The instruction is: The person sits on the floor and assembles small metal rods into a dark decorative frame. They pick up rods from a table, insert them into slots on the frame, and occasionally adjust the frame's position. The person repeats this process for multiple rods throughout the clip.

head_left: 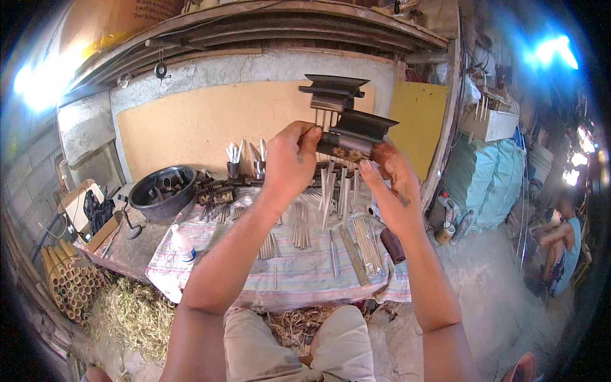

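My left hand [291, 159] and my right hand [389, 173] hold up a dark wooden piece [352, 132] between them, above the workbench. The piece has stacked flared tiers at its top and several thin light rods hanging from its underside. My left fingers pinch its left end; my right fingers grip its right end from below. Under my hands, many thin metal and bamboo rods [367, 242] lie in rows on a striped cloth [210, 235].
A black bowl [163, 192] of dark parts sits at the left, with a white squeeze bottle [182, 244] in front of it. Cups of tools [233, 159] stand by the wall. Bamboo tubes [67, 280] are stacked at lower left. A person [561, 245] sits at right.
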### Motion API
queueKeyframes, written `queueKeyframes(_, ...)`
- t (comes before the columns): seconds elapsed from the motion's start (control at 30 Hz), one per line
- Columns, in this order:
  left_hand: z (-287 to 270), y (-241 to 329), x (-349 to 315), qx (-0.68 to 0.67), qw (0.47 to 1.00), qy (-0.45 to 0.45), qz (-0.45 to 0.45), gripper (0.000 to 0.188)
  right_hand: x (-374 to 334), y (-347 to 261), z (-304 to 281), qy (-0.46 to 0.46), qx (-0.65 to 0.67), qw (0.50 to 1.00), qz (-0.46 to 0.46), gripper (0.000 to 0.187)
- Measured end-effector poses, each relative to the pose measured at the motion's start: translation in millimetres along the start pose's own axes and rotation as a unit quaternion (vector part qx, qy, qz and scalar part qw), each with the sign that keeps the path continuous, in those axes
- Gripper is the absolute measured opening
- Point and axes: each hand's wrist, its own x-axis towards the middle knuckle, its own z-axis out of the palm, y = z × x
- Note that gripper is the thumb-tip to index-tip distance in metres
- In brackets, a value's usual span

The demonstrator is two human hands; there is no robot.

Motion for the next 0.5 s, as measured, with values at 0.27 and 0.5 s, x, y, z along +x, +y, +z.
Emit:
queueKeyframes(0.27, 7, 26, -25, 0.007, 0.995, -0.024, 0.092, 0.016, 11, 19, 4, 0.02, 0.169, 0.98, 0.107, 0.047)
queueKeyframes(0.5, 7, 34, -30, 0.022, 0.989, -0.076, 0.126, 0.017, 12, 53, 1, 0.037, 0.268, 0.95, 0.157, 0.036)
